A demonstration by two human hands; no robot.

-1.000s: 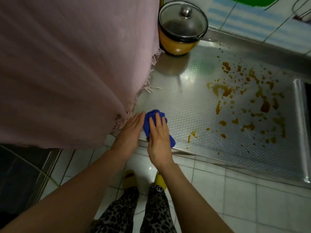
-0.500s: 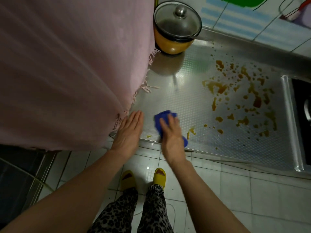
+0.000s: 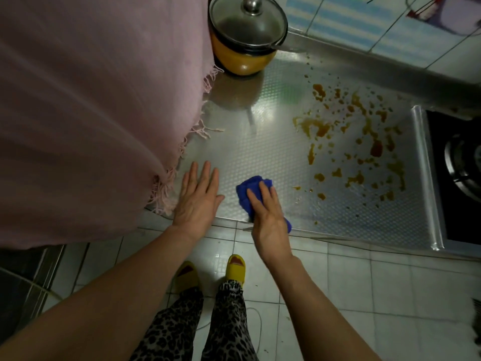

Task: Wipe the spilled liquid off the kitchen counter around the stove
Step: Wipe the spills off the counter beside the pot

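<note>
A steel counter [image 3: 265, 152] with a dimpled surface carries brown spilled liquid [image 3: 356, 147] in splashes across its right half. My right hand [image 3: 265, 212] presses a bunched blue cloth [image 3: 250, 188] flat onto the counter near the front edge, fingers laid over it. My left hand [image 3: 197, 196] rests flat on the counter to the left of the cloth, fingers straight. A few small drops [image 3: 296, 188] lie just right of the cloth. The stove [image 3: 458, 165] sits at the far right edge.
An orange pot with a glass lid [image 3: 244, 35] stands at the back of the counter. A pink fringed cloth [image 3: 99, 100] hangs over the left side. A raised steel strip [image 3: 426, 178] separates counter and stove. Tiled floor and my yellow slippers [image 3: 235, 267] are below.
My right hand slid the blue cloth rightward along the front edge, away from my left hand, and the drops near the edge are gone. My left hand stayed flat on the counter.
</note>
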